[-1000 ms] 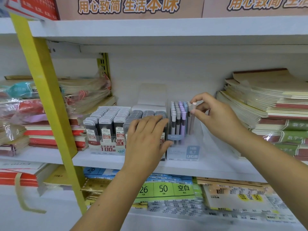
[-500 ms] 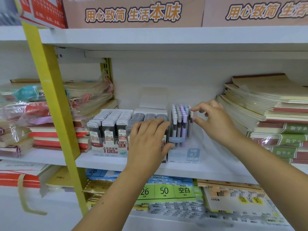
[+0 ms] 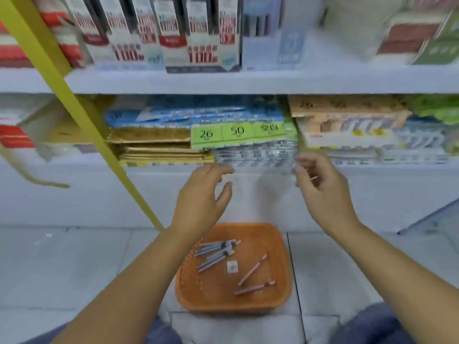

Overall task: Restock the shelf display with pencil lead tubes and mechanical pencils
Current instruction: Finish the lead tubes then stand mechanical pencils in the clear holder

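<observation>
While both forearms stretch over orange plastic mesh basket (image 3: 286, 266), left hand (image 3: 198, 194) hangs wide, fingers spread, empty. right hand (image 3: 323, 192) loosely curled, can't tell if pinching anything. grey-blue mechanical pencils (image 3: 216, 252) plus two pinkish pencils (image 3: 252, 270) lie in basket.

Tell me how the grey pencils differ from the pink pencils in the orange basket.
The grey pencils are several, the pink pencils just two. The grey ones lie bunched, touching; the pink ones splay at an angle to each other. Both sets lie flat in the orange basket.
</observation>
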